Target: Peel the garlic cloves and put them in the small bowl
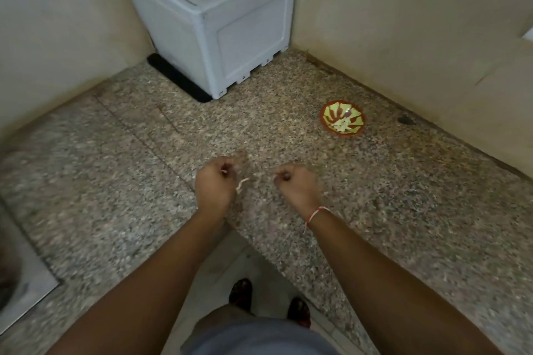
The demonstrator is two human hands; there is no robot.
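Meanwhile the left hand pinches a garlic peel; the right hand is clenched, contents unclear, above the worktop.

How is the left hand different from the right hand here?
The left hand pinches something small, and a pale strip of garlic skin hangs beside it; the right hand shows nothing held. The right wrist wears a red and white thread; the left wrist is bare. The right hand is nearer the small bowl. Both are curled above the speckled counter.
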